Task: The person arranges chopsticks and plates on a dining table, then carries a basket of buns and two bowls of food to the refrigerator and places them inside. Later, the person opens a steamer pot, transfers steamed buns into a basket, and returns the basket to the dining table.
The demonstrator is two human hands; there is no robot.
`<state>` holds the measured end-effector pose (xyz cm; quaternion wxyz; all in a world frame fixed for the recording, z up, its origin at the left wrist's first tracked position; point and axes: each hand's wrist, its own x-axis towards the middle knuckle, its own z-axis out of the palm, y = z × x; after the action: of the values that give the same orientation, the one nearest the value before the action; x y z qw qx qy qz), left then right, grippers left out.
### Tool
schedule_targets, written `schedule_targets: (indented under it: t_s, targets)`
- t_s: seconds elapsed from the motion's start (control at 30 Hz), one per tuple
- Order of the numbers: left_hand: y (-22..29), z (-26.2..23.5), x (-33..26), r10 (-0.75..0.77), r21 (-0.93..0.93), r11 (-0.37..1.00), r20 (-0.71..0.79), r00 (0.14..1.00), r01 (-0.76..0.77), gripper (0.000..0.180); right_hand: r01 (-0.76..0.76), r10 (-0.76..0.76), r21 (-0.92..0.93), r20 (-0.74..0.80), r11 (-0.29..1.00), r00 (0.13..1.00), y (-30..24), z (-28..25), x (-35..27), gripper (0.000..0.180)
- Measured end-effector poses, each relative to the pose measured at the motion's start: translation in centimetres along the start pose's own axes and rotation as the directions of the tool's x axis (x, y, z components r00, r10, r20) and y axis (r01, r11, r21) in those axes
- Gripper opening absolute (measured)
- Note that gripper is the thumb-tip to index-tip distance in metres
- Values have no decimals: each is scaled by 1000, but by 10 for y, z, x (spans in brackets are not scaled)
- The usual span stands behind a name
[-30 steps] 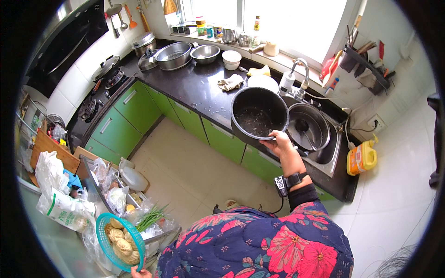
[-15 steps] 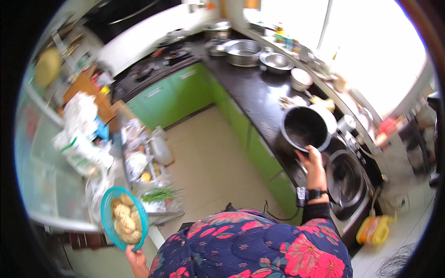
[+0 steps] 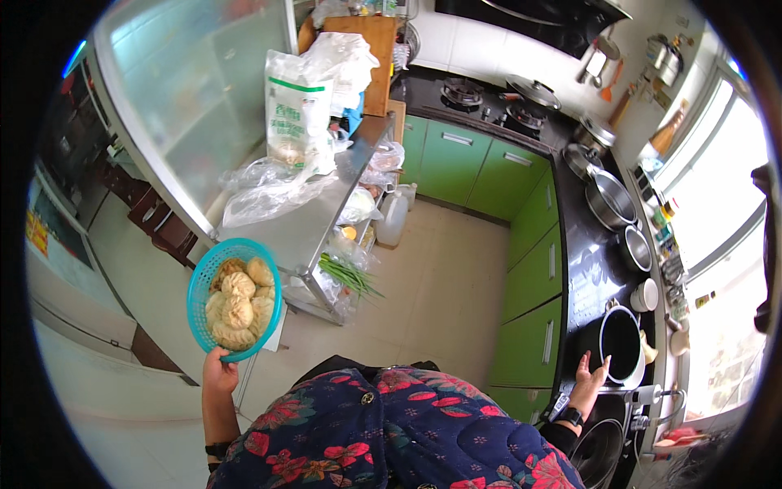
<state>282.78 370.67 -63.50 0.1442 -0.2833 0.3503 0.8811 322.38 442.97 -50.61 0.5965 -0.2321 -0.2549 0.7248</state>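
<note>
My left hand (image 3: 219,375) grips the near rim of a round teal plastic basket (image 3: 194,297), lifted at the left. Inside it lie several pleated steamed buns (image 3: 238,310), pale with some browner ones. On the right, my right hand (image 3: 586,383) is beside a deep dark pot (image 3: 588,338) with a pale rim, which stands on the black counter. Its fingers are spread apart near the pot's near side; whether a fingertip touches the rim is hard to see.
A steel sink (image 3: 599,452) lies nearer than the pot. Pans (image 3: 607,200) and a white bowl (image 3: 644,295) line the counter (image 3: 580,269) by the window. At left, a metal table (image 3: 305,236) bears plastic bags (image 3: 297,122); green onions (image 3: 346,273) jut out below.
The view has swung left. My right hand, earlier at the pot's rim, now has its fingers spread beside it. My left hand still holds the basket of buns.
</note>
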Motion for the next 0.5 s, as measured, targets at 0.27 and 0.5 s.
schedule_targets:
  t_s: [0.27,0.5]
  targets:
    - [72,-115,25,150,-41,988,70,986,-147,37,-434,434,-220,-52,874,900,175,130,-43,34]
    - [169,-220,-14,174,-58,981,-160,972,-185,24,-165,781,-867,323,471,535,339,299,-235,37]
